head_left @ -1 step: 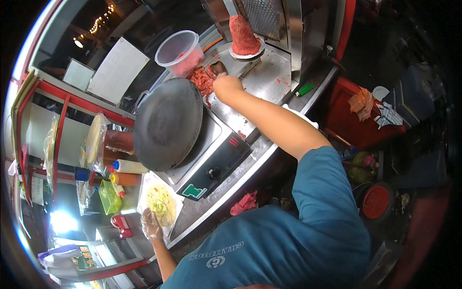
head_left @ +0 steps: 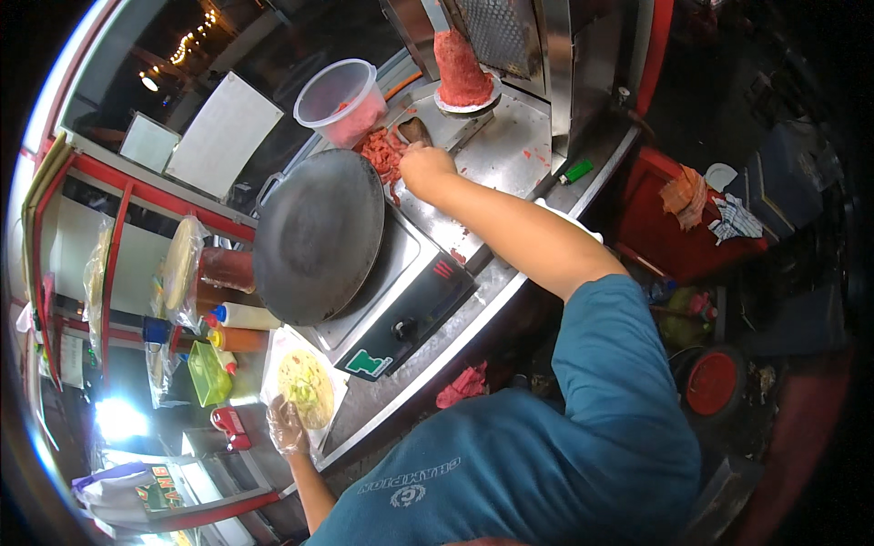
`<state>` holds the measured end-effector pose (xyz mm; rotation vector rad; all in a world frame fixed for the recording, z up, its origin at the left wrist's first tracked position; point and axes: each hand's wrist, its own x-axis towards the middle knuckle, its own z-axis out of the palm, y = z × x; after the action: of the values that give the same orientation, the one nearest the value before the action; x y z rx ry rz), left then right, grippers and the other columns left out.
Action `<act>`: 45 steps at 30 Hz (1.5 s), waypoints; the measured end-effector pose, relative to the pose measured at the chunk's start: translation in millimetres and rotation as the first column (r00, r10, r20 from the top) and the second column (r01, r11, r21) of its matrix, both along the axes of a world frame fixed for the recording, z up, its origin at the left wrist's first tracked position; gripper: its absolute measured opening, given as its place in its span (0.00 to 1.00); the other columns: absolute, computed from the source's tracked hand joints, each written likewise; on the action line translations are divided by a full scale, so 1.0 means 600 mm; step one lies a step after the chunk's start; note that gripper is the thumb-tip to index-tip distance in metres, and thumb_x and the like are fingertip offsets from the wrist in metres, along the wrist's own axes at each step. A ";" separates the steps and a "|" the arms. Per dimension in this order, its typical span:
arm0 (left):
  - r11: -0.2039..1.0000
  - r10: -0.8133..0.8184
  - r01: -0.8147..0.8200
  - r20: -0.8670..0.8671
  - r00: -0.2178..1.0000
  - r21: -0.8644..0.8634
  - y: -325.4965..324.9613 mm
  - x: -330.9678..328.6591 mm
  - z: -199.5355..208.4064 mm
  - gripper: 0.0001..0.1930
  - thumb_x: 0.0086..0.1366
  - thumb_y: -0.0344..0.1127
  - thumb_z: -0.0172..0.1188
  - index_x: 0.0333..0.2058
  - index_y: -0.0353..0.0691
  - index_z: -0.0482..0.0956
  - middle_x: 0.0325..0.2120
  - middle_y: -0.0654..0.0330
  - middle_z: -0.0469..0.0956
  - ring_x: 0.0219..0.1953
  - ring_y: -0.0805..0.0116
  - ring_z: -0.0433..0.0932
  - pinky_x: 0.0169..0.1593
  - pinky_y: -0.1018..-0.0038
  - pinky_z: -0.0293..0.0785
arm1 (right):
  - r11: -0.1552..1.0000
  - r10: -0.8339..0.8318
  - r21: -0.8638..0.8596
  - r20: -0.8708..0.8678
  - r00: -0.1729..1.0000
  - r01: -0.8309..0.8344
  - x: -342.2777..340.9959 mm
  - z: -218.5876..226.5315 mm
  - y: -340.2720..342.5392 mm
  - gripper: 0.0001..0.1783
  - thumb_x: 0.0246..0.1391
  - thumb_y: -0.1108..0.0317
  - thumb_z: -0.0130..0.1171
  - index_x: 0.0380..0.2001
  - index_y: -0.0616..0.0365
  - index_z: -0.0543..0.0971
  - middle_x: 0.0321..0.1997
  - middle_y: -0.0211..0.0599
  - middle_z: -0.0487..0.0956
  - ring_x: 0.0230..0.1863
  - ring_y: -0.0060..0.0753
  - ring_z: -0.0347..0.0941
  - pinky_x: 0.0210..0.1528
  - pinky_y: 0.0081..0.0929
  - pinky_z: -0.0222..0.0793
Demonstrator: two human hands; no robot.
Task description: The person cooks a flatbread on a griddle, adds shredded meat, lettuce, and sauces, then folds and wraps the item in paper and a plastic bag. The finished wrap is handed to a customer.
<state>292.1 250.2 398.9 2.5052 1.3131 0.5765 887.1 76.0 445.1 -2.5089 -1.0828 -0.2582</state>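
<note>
- Barely anything has moved since the earlier frame: we see the right hand shifted a touch left; left hand and goods look the same.
- Heap of shredded red meat, one: we place it on the grey metal tray, between the round black pan and the upright cone of red meat.
- Right fingers: we read them as clenched round a dark metal scoop-like tool, its head beside the heap; exact grip hidden by the hand's back.
- Left fingers, under a clear plastic glove: at the near edge of the round pale flatbread; we can't tell if they pinch or just rest.
- Step in hand, our judgement: gathering shredded meat with the tool. Next move calls for a level, steady scoop, so pieces don't drop, and a clear path around the pan.
- Flatbread: we count one, on white paper, chopped pale-green lettuce on top, no meat heap on it that we can see.
- Rest of our count: one clear plastic tub just behind the heap, one pan, one cone, two squeeze bottles lying beside the pan, white and orange.
</note>
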 end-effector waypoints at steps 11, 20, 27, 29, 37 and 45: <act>0.997 0.023 -0.031 0.118 0.993 0.064 -0.025 -0.066 -0.014 0.22 0.71 0.34 0.62 0.61 0.39 0.73 0.60 0.50 0.72 0.55 0.53 0.80 0.54 0.59 0.79 | 0.982 0.091 0.161 -0.866 0.492 0.102 0.063 0.019 0.005 0.18 0.70 0.59 0.52 0.38 0.65 0.80 0.17 0.38 0.75 0.14 0.30 0.69 0.16 0.30 0.67; 0.992 0.026 -0.037 0.083 0.996 0.124 -0.056 -0.084 0.020 0.23 0.66 0.32 0.65 0.60 0.40 0.74 0.59 0.50 0.75 0.59 0.52 0.77 0.59 0.59 0.75 | 0.993 -0.096 0.013 -0.456 0.885 0.114 0.055 0.023 0.089 0.22 0.61 0.49 0.64 0.42 0.59 0.86 0.48 0.55 0.85 0.53 0.58 0.82 0.53 0.52 0.77; 0.936 0.283 -0.212 -0.243 0.928 0.280 -0.068 -0.321 -0.133 0.16 0.73 0.33 0.58 0.57 0.38 0.77 0.55 0.50 0.80 0.58 0.54 0.77 0.63 0.60 0.74 | 0.990 0.049 0.129 0.010 0.999 -0.050 0.029 0.128 -0.049 0.22 0.67 0.50 0.57 0.35 0.60 0.86 0.33 0.56 0.84 0.37 0.55 0.83 0.42 0.49 0.74; 0.948 0.267 -0.266 0.016 0.963 0.177 -0.052 -0.288 -0.109 0.21 0.72 0.37 0.59 0.61 0.37 0.74 0.59 0.50 0.77 0.61 0.52 0.75 0.66 0.60 0.70 | 0.995 0.074 0.075 -0.043 0.996 -0.071 -0.020 0.192 -0.060 0.22 0.68 0.52 0.56 0.39 0.63 0.85 0.31 0.52 0.84 0.33 0.47 0.82 0.40 0.44 0.73; 0.969 0.003 0.028 0.125 0.992 -0.247 0.059 -0.139 -0.017 0.60 0.55 0.66 0.71 0.76 0.40 0.49 0.76 0.48 0.52 0.76 0.46 0.54 0.76 0.41 0.41 | 0.822 0.553 0.300 -0.215 0.805 -0.484 -0.444 0.195 0.064 0.12 0.67 0.64 0.61 0.45 0.60 0.86 0.27 0.29 0.76 0.29 0.20 0.68 0.33 0.26 0.65; 0.946 -0.314 0.303 -0.097 0.944 -0.113 0.124 -0.122 -0.146 0.63 0.51 0.74 0.67 0.77 0.46 0.48 0.75 0.54 0.55 0.78 0.47 0.50 0.73 0.29 0.32 | 0.788 0.591 0.091 -0.389 0.707 -0.609 -0.736 -0.082 0.034 0.19 0.60 0.63 0.68 0.51 0.59 0.82 0.36 0.47 0.80 0.36 0.50 0.78 0.39 0.42 0.73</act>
<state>218.7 324.5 311.2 2.6210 0.9260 0.2954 445.7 96.7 396.1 -1.9536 -1.6442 0.4551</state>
